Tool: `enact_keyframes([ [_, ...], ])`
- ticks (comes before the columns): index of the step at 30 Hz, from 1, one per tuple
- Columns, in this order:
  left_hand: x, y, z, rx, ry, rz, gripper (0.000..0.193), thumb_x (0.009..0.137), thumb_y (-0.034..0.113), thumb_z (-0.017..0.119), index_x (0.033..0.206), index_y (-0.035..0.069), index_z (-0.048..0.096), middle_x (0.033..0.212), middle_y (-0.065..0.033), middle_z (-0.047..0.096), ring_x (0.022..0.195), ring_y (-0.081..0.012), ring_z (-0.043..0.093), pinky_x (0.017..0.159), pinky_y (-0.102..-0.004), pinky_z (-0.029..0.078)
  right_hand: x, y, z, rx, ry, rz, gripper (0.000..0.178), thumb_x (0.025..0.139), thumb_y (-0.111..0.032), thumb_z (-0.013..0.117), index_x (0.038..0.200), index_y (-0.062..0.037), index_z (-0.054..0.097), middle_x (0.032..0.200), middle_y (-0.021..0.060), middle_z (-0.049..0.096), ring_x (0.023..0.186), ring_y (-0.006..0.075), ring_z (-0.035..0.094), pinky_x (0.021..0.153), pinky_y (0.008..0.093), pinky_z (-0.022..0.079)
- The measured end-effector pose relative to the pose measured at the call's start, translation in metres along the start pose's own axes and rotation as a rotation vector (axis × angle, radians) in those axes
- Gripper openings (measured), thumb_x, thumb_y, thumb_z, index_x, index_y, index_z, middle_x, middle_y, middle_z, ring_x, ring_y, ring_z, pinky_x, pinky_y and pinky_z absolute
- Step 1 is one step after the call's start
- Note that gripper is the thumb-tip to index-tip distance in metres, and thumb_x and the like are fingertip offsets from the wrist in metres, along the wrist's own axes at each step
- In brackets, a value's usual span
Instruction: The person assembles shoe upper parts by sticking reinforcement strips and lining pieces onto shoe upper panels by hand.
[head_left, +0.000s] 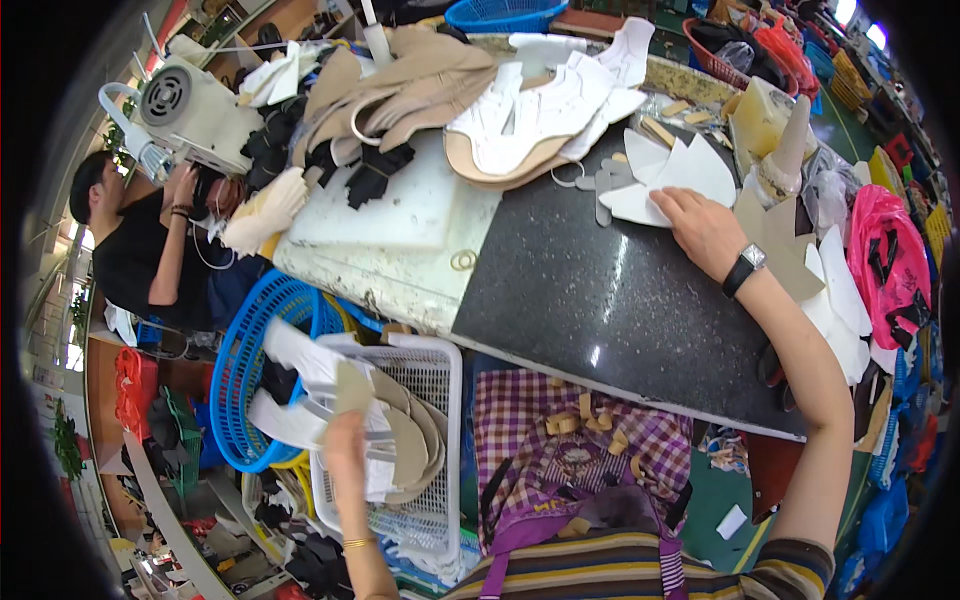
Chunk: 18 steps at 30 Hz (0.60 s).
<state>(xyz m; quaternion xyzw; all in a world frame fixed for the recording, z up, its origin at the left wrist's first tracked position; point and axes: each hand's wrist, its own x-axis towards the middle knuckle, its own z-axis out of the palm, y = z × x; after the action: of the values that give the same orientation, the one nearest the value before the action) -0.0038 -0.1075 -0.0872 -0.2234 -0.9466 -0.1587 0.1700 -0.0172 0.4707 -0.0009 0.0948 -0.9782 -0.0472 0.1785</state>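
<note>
My left hand (346,452), blurred, is closed on a white and beige shoe upper piece (318,375) above a white plastic basket (452,400). Other beige and white uppers (418,430) lie stacked in that basket. My right hand (705,232), with a watch on its wrist, rests with fingers stretched over white cut pieces (700,168) fanned out at the far right of the black tabletop (590,290). Small grey strips (606,190) lie beside those pieces. Farther back, a pile of white uppers on beige backing (540,115) sits near the tabletop's far edge.
A blue round basket (228,400) stands left of the white one. Beige parts (410,85) and a sewing machine (190,110) are at the far left, where another person (140,240) works. A cone (785,160) and a pink bag (890,260) stand at the right.
</note>
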Motion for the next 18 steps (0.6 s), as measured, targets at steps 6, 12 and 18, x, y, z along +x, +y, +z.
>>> enact_keyframes([
  [6,0.224,0.142,0.051,-0.459,0.185,0.484,0.020,0.075,-0.002,0.065,0.095,0.002,0.064,0.099,-0.0163,0.064,0.098,-0.0351,0.059,0.085,-0.0425,0.046,0.001,0.019,-0.029,-0.107,-0.004,0.032,0.032,0.080,-0.006,0.053,0.111,-0.0124,0.056,0.117,0.0104,0.056,0.104,0.0252,0.058,0.080,0.0354,0.050],
  [12,0.366,0.151,0.099,-0.386,-0.283,0.561,0.018,0.077,0.017,0.068,0.083,0.001,0.066,0.080,-0.0128,0.064,0.081,-0.0310,0.062,0.072,-0.0374,0.048,-0.012,0.025,-0.040,0.018,-0.270,-0.043,0.035,0.075,-0.030,0.069,0.100,-0.0061,0.062,0.116,0.0116,0.057,0.111,0.0284,0.051,0.092,0.0409,0.040],
  [18,0.394,0.194,0.077,-0.730,-0.066,0.233,0.012,0.082,0.012,0.061,0.085,0.001,0.063,0.082,-0.0109,0.068,0.067,-0.0207,0.063,0.059,-0.0306,0.048,0.080,-0.026,0.029,0.276,-0.065,0.408,0.034,0.081,-0.034,0.065,0.076,-0.0010,0.063,0.074,0.0180,0.062,0.073,0.0350,0.061,0.066,0.0430,0.049],
])
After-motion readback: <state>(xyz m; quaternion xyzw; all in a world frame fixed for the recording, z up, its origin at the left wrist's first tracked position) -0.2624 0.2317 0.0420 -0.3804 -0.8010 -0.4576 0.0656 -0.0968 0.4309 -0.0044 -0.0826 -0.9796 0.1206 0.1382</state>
